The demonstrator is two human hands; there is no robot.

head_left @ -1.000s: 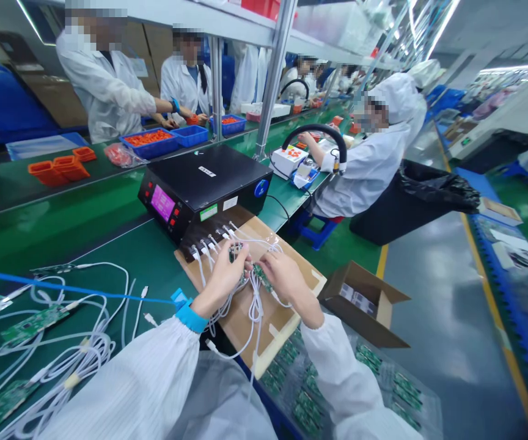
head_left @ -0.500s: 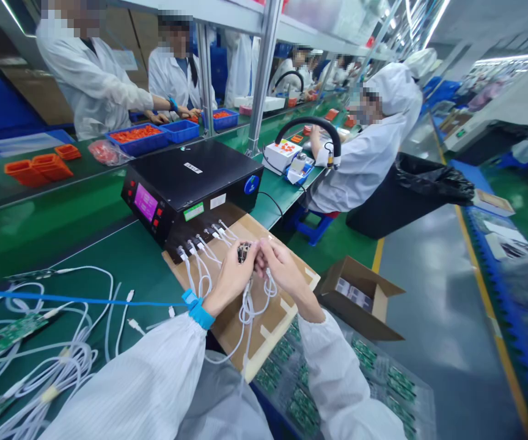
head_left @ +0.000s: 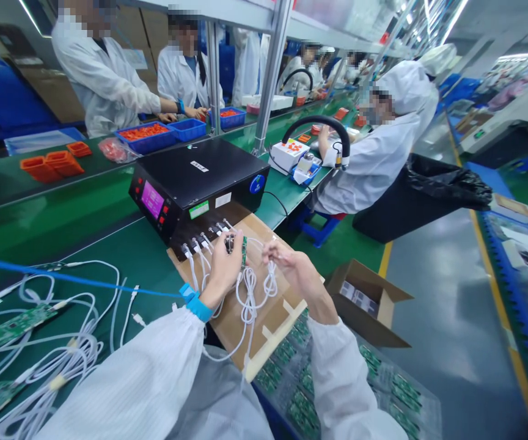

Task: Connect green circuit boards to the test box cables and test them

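Your left hand (head_left: 227,263), banded by a blue wrist strap (head_left: 196,304), is closed around a green circuit board (head_left: 244,249) above a cardboard sheet (head_left: 227,321). Your right hand (head_left: 295,263) is apart from it at about three o'clock from the board, fingers curled just above a white cable bundle (head_left: 270,282); whether they grip any cable cannot be made out. A second coiled cable (head_left: 248,299) hangs at six o'clock. Farther out, a black instrument (head_left: 200,171) with a lit magenta screen (head_left: 153,200) stands at eleven o'clock, an open carton (head_left: 365,321) at four, and more cables (head_left: 80,360) sprawl at eight, while a co-worker (head_left: 376,153) in white sits at two
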